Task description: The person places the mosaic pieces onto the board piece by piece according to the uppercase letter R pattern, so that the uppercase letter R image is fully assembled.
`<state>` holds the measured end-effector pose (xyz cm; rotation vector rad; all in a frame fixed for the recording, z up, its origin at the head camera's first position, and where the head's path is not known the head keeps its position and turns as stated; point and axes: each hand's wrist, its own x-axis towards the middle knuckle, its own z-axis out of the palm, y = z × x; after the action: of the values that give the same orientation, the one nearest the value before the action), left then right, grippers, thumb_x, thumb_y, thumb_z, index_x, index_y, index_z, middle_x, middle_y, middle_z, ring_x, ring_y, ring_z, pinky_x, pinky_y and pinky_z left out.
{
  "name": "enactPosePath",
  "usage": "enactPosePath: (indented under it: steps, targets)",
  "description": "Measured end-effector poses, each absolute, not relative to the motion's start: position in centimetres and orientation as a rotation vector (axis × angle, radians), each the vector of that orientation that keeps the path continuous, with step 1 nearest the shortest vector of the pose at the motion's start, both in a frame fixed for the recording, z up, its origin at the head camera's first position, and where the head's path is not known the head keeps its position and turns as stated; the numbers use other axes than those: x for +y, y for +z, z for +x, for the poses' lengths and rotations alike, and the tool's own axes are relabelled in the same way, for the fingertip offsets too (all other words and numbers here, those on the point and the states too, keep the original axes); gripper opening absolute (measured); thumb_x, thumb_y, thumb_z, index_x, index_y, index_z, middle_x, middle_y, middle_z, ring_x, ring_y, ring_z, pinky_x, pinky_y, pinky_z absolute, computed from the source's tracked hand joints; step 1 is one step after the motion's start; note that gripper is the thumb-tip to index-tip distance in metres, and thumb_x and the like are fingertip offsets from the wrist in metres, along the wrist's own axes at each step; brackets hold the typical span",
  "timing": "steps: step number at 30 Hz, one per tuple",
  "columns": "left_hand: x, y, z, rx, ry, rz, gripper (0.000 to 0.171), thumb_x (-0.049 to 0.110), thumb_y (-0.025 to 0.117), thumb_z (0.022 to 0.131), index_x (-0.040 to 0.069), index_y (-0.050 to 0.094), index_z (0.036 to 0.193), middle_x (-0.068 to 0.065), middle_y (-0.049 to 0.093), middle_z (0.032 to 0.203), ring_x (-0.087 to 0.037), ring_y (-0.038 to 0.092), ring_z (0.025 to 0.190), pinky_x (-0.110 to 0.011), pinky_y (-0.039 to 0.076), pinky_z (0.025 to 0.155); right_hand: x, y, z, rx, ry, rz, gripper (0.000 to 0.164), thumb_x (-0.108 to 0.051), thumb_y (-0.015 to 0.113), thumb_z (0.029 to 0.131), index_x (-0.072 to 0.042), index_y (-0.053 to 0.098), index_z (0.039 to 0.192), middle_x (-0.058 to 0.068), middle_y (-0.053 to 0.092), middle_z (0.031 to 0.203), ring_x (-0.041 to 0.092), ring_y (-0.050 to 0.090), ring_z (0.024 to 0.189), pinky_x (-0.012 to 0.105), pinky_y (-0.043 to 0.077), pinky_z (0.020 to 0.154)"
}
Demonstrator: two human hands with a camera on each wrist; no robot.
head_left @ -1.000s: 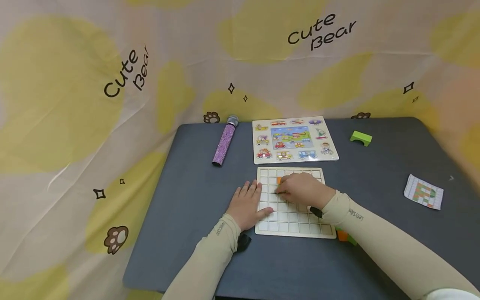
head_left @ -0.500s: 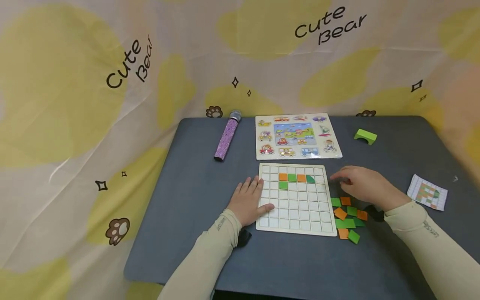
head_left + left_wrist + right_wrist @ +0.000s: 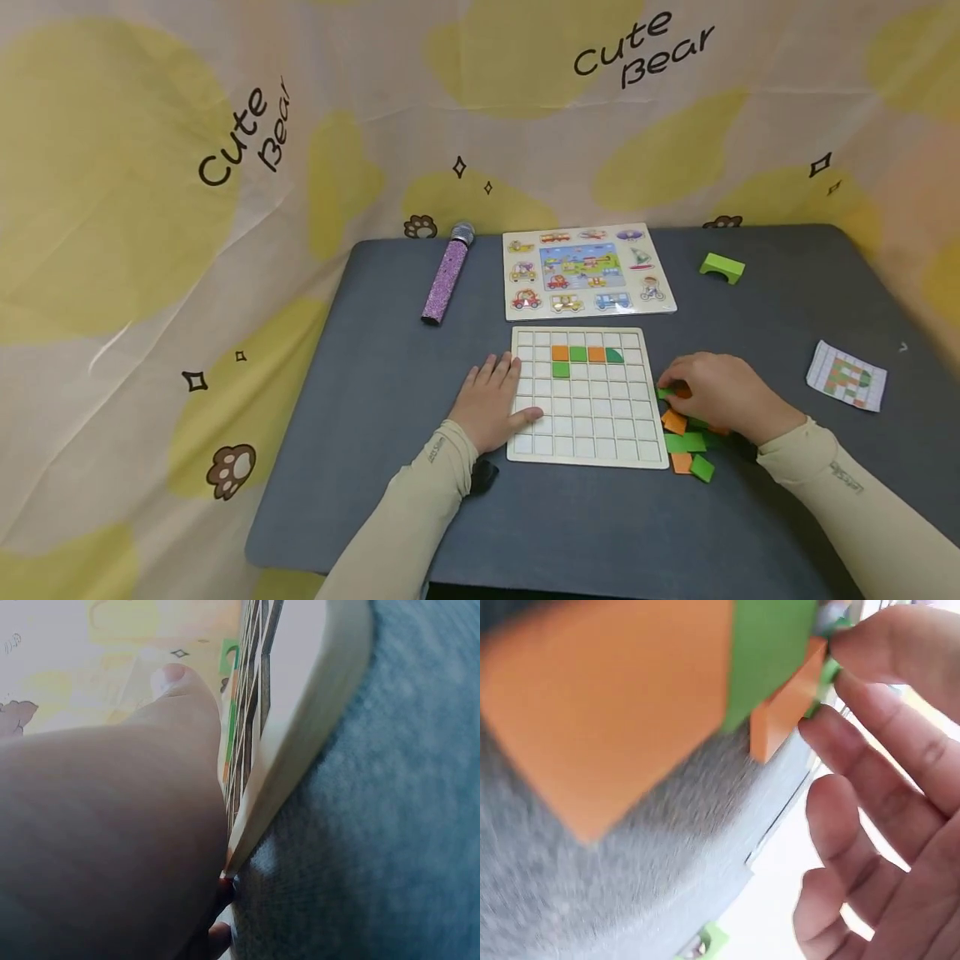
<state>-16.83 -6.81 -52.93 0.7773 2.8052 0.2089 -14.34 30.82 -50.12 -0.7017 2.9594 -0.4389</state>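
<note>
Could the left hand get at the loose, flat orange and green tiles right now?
Probably not without reaching across: the white wooden grid board lies between the left hand and those tiles, and the right hand partly covers them.

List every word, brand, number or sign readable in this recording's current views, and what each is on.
"Cute Bear": upper right of centre in the head view, on the backdrop.
"Cute Bear": slanted, further left, same backdrop.
Left sleeve and right sleeve: small dark lettering, too blurred to read.
Left wrist view, upper left: faint backdrop writing, too blurred to read.
No numbers readable.
</note>
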Motion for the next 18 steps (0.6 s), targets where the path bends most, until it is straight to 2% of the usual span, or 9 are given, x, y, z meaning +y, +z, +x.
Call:
enactPosePath:
  steps: [5, 9, 18]
  targets:
    - [-6.9, -53.3, -17.0, 2.805, 0.185, 0.759, 0.095, 0.073, 0.040, 0.105, 0.007, 0.021, 0.171, -0.012, 0.016, 0.177, -0.035, 0.016, 0.162, -0.055, 0.018, 0.129, 30.2, -49.4, -15.2, 2.953, -0.360, -0.701, 0.018, -0.015, 0.090, 0.083, -0.013, 0.085, 0.100, 0.002, 0.078, 0.102, 0.018, 0.066, 0.082, 0.043, 0.061, 0.070]
    - [-7.0, -53.5, -17.1, 2.816, 0.188, 0.761, 0.095, 0.074, 0.040, 0.105, 0.008, 0.020, 0.171, -0.011, 0.016, 0.177, -0.034, 0.016, 0.162, -0.054, 0.018, 0.129, 28.8, -48.9, -15.9, 2.956, -0.412, -0.724, 0.016, -0.017, 0.091, 0.084, -0.014, 0.085, 0.098, -0.001, 0.077, 0.098, 0.011, 0.060, 0.075, 0.036, 0.058, 0.065]
    - [-7.1, -53.5, -16.9, 2.813, 0.202, 0.745, 0.095, 0.073, 0.041, 0.105, 0.007, 0.021, 0.171, -0.012, 0.017, 0.177, -0.034, 0.016, 0.162, -0.054, 0.017, 0.129, 24.9, -49.4, -17.9, 2.961, -0.357, -1.017, 0.008, -0.011, 0.089, 0.086, -0.016, 0.085, 0.091, -0.001, 0.077, 0.096, 0.016, 0.069, 0.083, 0.040, 0.063, 0.071]
